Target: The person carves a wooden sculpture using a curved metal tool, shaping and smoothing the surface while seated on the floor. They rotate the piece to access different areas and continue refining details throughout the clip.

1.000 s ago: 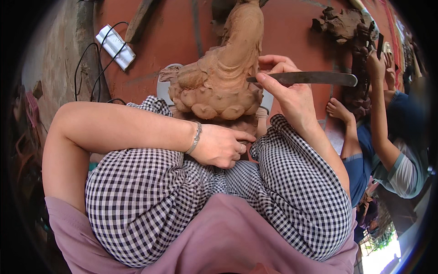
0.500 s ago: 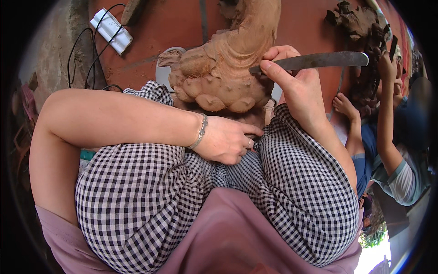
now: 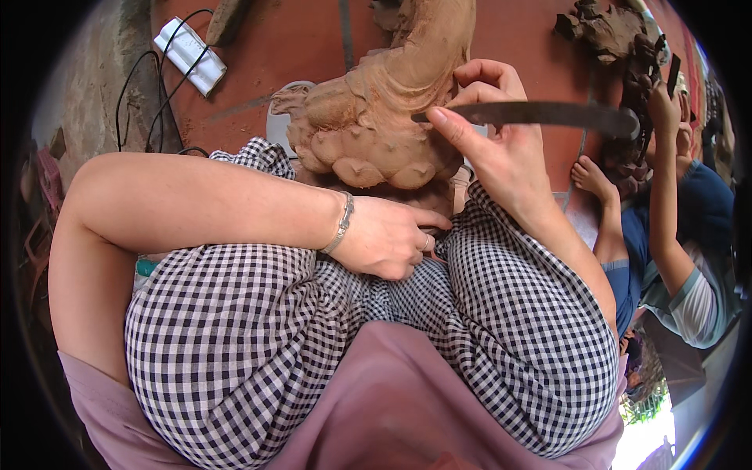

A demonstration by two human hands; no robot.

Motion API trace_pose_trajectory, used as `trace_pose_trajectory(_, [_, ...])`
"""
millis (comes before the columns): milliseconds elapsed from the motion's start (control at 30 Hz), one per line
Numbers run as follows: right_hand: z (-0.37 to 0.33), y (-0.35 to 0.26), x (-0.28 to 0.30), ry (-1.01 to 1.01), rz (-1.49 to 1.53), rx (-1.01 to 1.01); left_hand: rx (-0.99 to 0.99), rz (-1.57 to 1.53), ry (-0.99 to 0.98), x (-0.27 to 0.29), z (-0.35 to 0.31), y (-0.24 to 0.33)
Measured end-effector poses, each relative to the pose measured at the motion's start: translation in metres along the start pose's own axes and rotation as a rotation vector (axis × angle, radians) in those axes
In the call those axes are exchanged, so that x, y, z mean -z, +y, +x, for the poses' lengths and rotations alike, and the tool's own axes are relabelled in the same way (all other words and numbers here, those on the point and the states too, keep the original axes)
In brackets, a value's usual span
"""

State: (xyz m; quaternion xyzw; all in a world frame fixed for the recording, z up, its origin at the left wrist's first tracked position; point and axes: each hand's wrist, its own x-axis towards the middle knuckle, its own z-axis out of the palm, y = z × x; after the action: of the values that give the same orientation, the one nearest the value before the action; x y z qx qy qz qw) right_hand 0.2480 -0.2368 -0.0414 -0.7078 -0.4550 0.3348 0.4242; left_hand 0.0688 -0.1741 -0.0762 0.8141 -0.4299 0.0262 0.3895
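Note:
A carved brown wooden piece [image 3: 368,133], with rounded lobes at its near end and a thick curved stem, lies in front of my knees. My right hand [image 3: 501,125] pinches a long flat metal tool [image 3: 564,115] with a rounded outer end. The tool's other tip touches or nearly touches the carving's right side, by my thumb. My left hand [image 3: 384,237] lies across my lap below the lobes, wearing a ring and a bracelet. Its index finger stretches right under the carving, and the other fingers are curled. What they hold, if anything, is hidden.
A white power strip [image 3: 190,56] with black cables lies at the far left on the red tiled floor [image 3: 266,47]. Another gnarled wood piece [image 3: 607,35] stands far right. Beside it sits another person, whose raised arm [image 3: 664,196] holds a dark tool.
The metal tool has shifted slightly left and its outer end has dropped, blurred by motion. My right hand's fingers have risen a little. My left hand stays put.

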Motion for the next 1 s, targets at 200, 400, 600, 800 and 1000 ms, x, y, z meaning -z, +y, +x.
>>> trace_pose_trajectory(200, [0.002,0.009,0.008,0.037,0.212,-0.153,0.019,0.019,0.034,-0.002,0.0,0.001])
trace_pose_trajectory(400, [0.001,0.008,0.005,-0.033,0.187,-0.111,0.013,0.003,0.034,-0.002,0.0,0.0])
trace_pose_trajectory(600, [0.001,0.006,0.006,-0.025,0.03,-0.02,0.013,-0.008,0.036,-0.001,0.001,0.0])
trace_pose_trajectory(800, [0.006,0.015,0.013,-0.044,0.223,-0.116,0.009,-0.014,0.038,0.0,0.0,0.0])
trace_pose_trajectory(1000, [0.006,0.014,0.013,-0.07,0.256,-0.112,0.014,-0.021,0.035,0.0,0.0,0.0])
